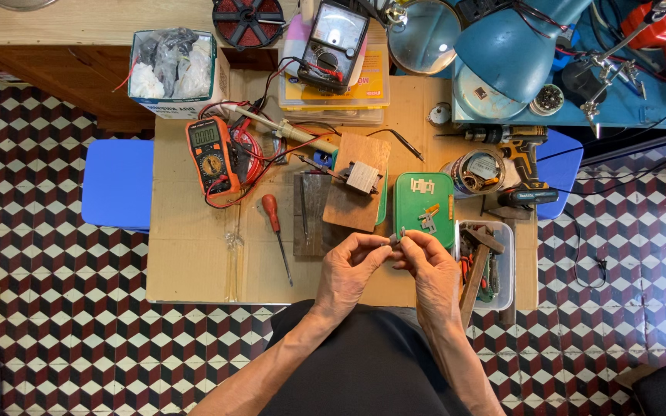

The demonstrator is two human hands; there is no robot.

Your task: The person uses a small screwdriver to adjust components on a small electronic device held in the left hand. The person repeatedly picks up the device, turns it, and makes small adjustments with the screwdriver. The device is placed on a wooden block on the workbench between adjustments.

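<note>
While both hands meet above the near edge of the cardboard-topped table, head view shows the work mid-handling — nothing looks fitted or set down yet, by my reading. Left hand and right hand each pinch a small grey metal part between thumb and fingertips, held in the air just in front of the green tin. The part is tiny, dull, angular; finer detail too small to tell. Similar pale pieces lie on the tin's lid. Red-handled screwdriver lies untouched to the left; orange multimeter farther back.
</note>
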